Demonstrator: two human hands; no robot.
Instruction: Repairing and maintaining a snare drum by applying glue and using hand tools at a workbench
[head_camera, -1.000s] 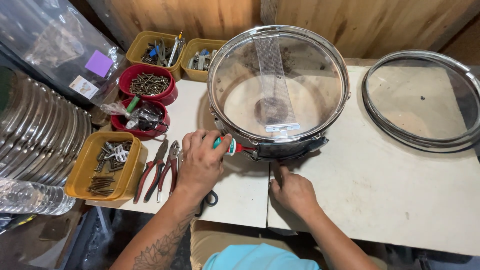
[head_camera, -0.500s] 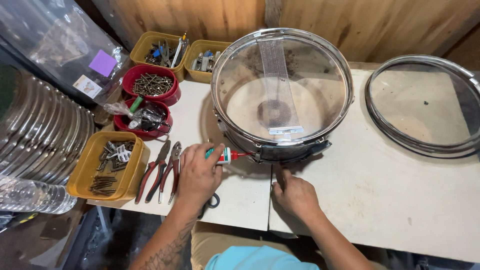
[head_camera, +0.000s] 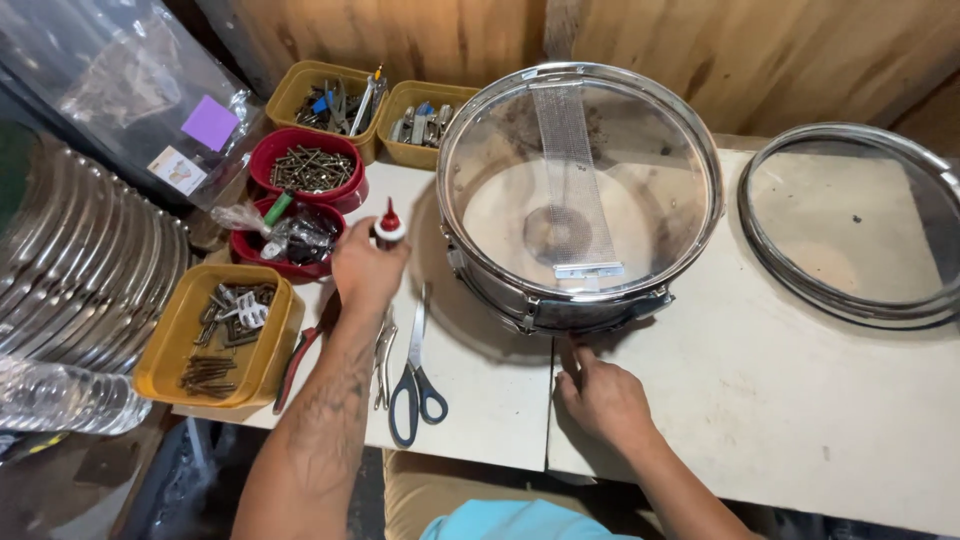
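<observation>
Matte white tabletop (head_camera: 760, 400); round chrome-rimmed snare drum (head_camera: 580, 190), small red-capped bottle (head_camera: 389, 222).

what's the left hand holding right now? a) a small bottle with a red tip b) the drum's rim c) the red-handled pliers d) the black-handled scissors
a: the left hand is closed around a small bottle with a red tip, raised near the red bowls, while the scissors and the pliers lie untouched on the table and the right hand rests on the table by the drum.
</observation>
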